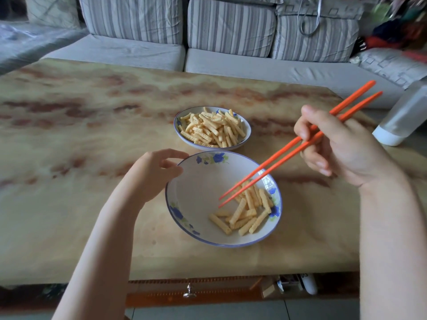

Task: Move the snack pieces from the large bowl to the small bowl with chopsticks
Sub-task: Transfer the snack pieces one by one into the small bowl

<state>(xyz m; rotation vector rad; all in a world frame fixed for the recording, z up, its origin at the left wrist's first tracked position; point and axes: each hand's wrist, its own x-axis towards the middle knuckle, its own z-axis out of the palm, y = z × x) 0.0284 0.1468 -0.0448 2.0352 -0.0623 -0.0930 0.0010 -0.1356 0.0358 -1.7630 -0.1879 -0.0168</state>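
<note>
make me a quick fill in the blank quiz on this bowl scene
1. The chopsticks are coloured ___.
2. The right hand holds them, tips over the ___ bowl.
3. The left hand holds the large bowl by its ___.
4. The small bowl holds ___ pieces than the large one.

Missing words: orange; large; rim; more

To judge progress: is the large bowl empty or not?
Not empty. The large bowl holds a cluster of snack pieces at its right side.
</note>
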